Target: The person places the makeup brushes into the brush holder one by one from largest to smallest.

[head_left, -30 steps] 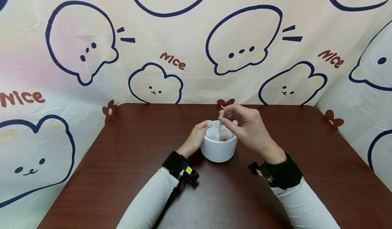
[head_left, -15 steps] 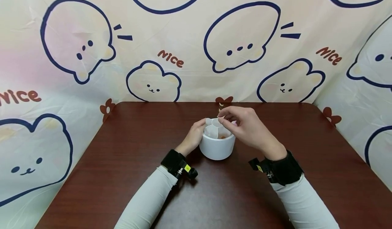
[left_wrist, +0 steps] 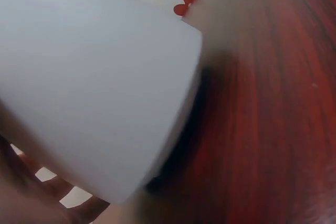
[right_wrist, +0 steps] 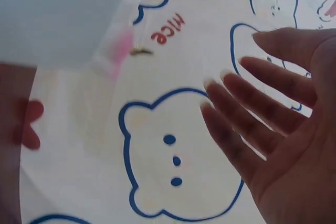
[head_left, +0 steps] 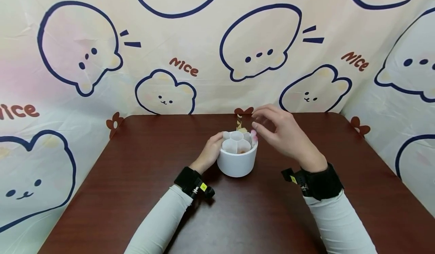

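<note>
A white round container with a divided insert is near the table's far edge. My left hand grips its left side, the fingers going round behind it. The container's wall fills much of the left wrist view. At the container's right rim pokes up a pink thing. Behind it a gold-coloured piece stands out, and something brownish lies in the front right compartment. To the right of the rim, my right hand hovers, holding nothing; the right wrist view shows its fingers spread apart.
The dark brown wooden table extends on all sides of the container. A cartoon-printed cloth hangs behind and along both sides of it. Black camera straps wrap both wrists over white sleeves.
My right hand has lowered a slim whitish stick into the container, let go of it and drawn back to the right. The left hand keeps its grip on the container.
</note>
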Available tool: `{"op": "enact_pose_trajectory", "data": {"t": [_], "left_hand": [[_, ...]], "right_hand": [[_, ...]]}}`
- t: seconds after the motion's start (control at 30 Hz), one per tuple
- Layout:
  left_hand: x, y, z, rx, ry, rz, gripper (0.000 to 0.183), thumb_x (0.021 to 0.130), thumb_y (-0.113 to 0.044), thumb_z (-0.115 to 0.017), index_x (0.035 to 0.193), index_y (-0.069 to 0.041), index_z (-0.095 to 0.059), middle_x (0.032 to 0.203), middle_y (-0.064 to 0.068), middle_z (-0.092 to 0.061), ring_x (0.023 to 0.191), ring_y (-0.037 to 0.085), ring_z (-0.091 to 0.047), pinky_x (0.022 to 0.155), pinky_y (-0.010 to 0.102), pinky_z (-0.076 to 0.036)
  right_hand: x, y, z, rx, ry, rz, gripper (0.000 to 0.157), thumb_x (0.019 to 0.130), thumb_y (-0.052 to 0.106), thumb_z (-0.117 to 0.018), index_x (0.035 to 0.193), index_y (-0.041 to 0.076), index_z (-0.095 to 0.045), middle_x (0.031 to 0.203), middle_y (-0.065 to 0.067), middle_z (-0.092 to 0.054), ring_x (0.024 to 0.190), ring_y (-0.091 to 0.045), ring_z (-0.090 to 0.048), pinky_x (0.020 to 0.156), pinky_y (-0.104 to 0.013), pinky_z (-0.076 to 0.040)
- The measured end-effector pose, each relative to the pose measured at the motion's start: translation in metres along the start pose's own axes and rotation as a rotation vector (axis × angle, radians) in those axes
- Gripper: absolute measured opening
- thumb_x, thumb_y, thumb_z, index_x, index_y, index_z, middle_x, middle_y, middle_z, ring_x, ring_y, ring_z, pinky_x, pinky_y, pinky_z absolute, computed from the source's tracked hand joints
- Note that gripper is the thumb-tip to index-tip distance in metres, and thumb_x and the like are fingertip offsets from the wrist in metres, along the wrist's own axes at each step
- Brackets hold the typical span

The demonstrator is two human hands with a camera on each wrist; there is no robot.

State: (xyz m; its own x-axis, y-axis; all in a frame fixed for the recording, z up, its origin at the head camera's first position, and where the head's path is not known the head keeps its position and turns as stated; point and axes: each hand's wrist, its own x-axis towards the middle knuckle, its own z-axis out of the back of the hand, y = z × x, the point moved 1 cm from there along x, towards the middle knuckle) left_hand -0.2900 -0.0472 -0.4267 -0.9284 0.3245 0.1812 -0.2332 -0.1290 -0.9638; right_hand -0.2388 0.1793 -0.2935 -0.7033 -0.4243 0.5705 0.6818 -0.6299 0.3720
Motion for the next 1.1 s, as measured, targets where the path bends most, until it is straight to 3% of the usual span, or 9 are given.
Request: {"op": "enact_pose_trajectory", "data": {"t": [0.13, 0.23, 0.33, 0.4, 0.5, 0.6, 0.73, 0.83, 1.1], "left_hand": [[-0.002, -0.006, 0.012, 0.093, -0.018, 0.002, 0.038, 0.102, -0.014, -0.040, 0.130, -0.009, -0.065, 0.135, 0.005, -0.059, 0.124, 0.025, -0.053, 0.106, 0.047, -0.042], [-0.003, -0.015, 0.028, 0.206, -0.050, -0.092, 0.040, 0.101, -0.012, -0.039, 0.134, -0.009, -0.063, 0.139, 0.006, -0.057, 0.128, 0.029, -0.052, 0.109, 0.049, -0.039], [-0.005, -0.024, 0.049, 0.500, -0.142, -0.253, 0.043, 0.103, -0.020, -0.040, 0.143, -0.011, -0.056, 0.150, 0.009, -0.050, 0.142, 0.032, -0.039, 0.118, 0.057, -0.022], [-0.007, -0.028, 0.063, 0.743, -0.236, -0.314, 0.050, 0.106, -0.034, -0.039, 0.151, -0.015, -0.049, 0.160, 0.009, -0.040, 0.151, 0.034, -0.023, 0.121, 0.061, -0.006], [-0.010, -0.032, 0.077, 1.019, -0.329, -0.306, 0.066, 0.104, -0.058, -0.034, 0.161, -0.024, -0.034, 0.170, 0.007, -0.018, 0.156, 0.036, 0.003, 0.118, 0.064, 0.010], [-0.011, -0.031, 0.083, 1.169, -0.325, -0.236, 0.077, 0.099, -0.072, -0.030, 0.164, -0.031, -0.020, 0.173, 0.004, -0.002, 0.155, 0.033, 0.017, 0.118, 0.062, 0.014], [-0.013, -0.022, 0.084, 1.252, -0.259, -0.115, 0.083, 0.097, -0.077, -0.029, 0.165, -0.032, -0.012, 0.172, 0.002, 0.006, 0.153, 0.028, 0.027, 0.118, 0.061, 0.016], [-0.017, -0.015, 0.084, 1.266, -0.220, -0.047, 0.084, 0.097, -0.076, -0.031, 0.165, -0.030, -0.015, 0.172, 0.005, 0.005, 0.154, 0.031, 0.023, 0.118, 0.062, 0.015], [-0.018, -0.010, 0.085, 1.270, -0.189, 0.006, 0.082, 0.098, -0.075, -0.030, 0.165, -0.029, -0.018, 0.172, 0.007, 0.004, 0.156, 0.037, 0.011, 0.118, 0.061, 0.015]], "right_hand": [[-0.001, -0.010, 0.001, -0.099, -0.047, -0.050, 0.028, 0.099, 0.016, -0.069, 0.125, 0.006, -0.067, 0.132, -0.010, -0.060, 0.119, -0.028, -0.058, 0.097, -0.050, -0.051], [-0.001, -0.022, 0.001, -0.187, -0.061, -0.051, 0.037, 0.104, 0.023, -0.061, 0.135, 0.003, -0.060, 0.143, -0.017, -0.053, 0.130, -0.036, -0.051, 0.105, -0.057, -0.043], [0.000, -0.035, -0.002, -0.279, -0.038, -0.091, 0.051, 0.109, 0.034, -0.047, 0.152, 0.006, -0.045, 0.160, -0.020, -0.036, 0.146, -0.041, -0.032, 0.118, -0.062, -0.024], [-0.001, -0.044, -0.006, -0.342, 0.009, -0.160, 0.061, 0.111, 0.044, -0.035, 0.161, 0.011, -0.030, 0.168, -0.018, -0.018, 0.155, -0.041, -0.012, 0.121, -0.063, -0.007], [-0.003, -0.057, -0.013, -0.401, 0.105, -0.282, 0.069, 0.109, 0.056, -0.022, 0.166, 0.018, -0.010, 0.172, -0.012, 0.005, 0.156, -0.034, 0.015, 0.119, -0.063, 0.011], [-0.006, -0.070, -0.023, -0.417, 0.200, -0.368, 0.074, 0.106, 0.062, -0.014, 0.165, 0.019, -0.002, 0.170, -0.011, 0.014, 0.153, -0.032, 0.025, 0.116, -0.063, 0.018], [-0.013, -0.082, -0.038, -0.392, 0.306, -0.439, 0.079, 0.105, 0.065, -0.012, 0.165, 0.015, -0.004, 0.169, -0.014, 0.016, 0.151, -0.038, 0.025, 0.114, -0.065, 0.021], [-0.017, -0.088, -0.047, -0.384, 0.349, -0.466, 0.080, 0.105, 0.066, -0.013, 0.165, 0.014, -0.006, 0.170, -0.016, 0.014, 0.152, -0.041, 0.022, 0.114, -0.066, 0.020], [-0.015, -0.087, -0.054, -0.379, 0.372, -0.454, 0.078, 0.106, 0.065, -0.014, 0.165, 0.015, -0.008, 0.169, -0.018, 0.013, 0.152, -0.042, 0.020, 0.114, -0.066, 0.019]]}}
